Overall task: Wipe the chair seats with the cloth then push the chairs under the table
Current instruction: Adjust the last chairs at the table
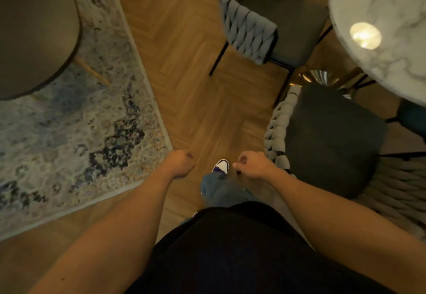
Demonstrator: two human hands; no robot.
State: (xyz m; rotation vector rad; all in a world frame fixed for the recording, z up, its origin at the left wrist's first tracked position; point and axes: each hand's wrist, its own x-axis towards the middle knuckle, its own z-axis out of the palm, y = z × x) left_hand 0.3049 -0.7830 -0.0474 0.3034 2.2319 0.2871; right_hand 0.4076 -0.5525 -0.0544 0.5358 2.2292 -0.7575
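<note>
Two chairs with woven grey backs stand at the right beside a round white marble table [396, 7]. The near chair [332, 139] has a dark seat, and its back is just right of my right hand [252, 165]. The far chair [285, 19] has a grey seat that reaches partly under the table's edge. My left hand [181, 163] and my right hand hang in front of me over the wooden floor. Their fingers are loosely curled and hold nothing. No cloth is in view.
A patterned blue-grey rug [69, 127] covers the floor at the left. A round brown piece of furniture [34, 30] with a wooden leg stands on it. A strip of herringbone floor [184, 67] runs between the rug and the chairs. My shoe [221, 165] shows between my hands.
</note>
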